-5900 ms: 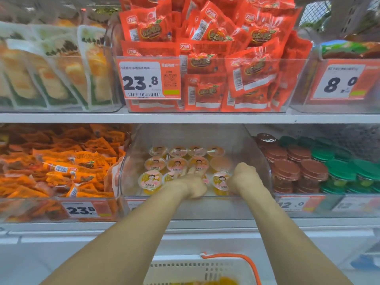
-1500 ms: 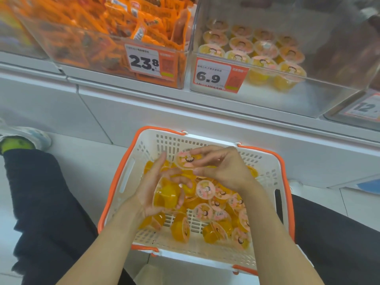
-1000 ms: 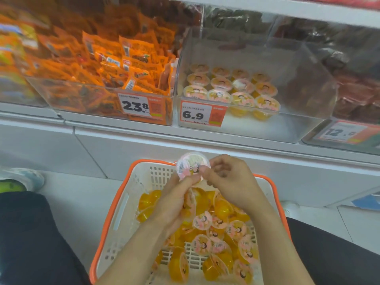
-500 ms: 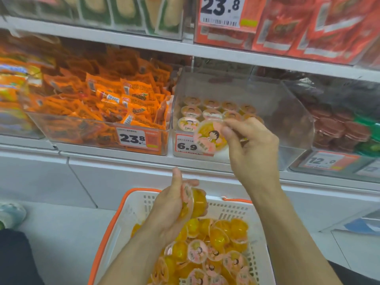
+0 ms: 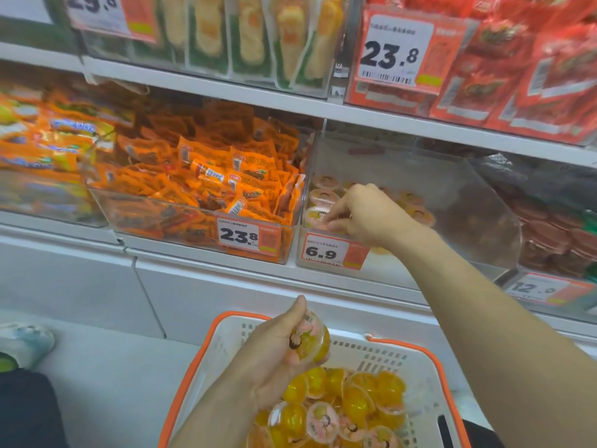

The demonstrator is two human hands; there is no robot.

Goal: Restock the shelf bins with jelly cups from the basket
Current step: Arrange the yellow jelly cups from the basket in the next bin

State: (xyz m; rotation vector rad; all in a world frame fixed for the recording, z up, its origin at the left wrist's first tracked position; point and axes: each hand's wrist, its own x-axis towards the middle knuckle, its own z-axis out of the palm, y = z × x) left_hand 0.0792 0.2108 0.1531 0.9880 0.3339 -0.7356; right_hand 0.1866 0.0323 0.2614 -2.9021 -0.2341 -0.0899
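Inside the clear bin (image 5: pixel 403 176) tagged 6.9, my right hand (image 5: pixel 365 215) pinches a jelly cup (image 5: pixel 318 218) down at the front-left corner. My left hand (image 5: pixel 277 347) grips another cup (image 5: pixel 310 342) over the basket (image 5: pixel 387 350), below the bin. Neighbouring tags read 23.8 and 12.0.

My right grip (image 5: pixel 361 211) hides part of the front jelly cup (image 5: pixel 315 218) in the bin (image 5: pixel 452 202). The basket (image 5: pixel 206 360) runs off the bottom edge.
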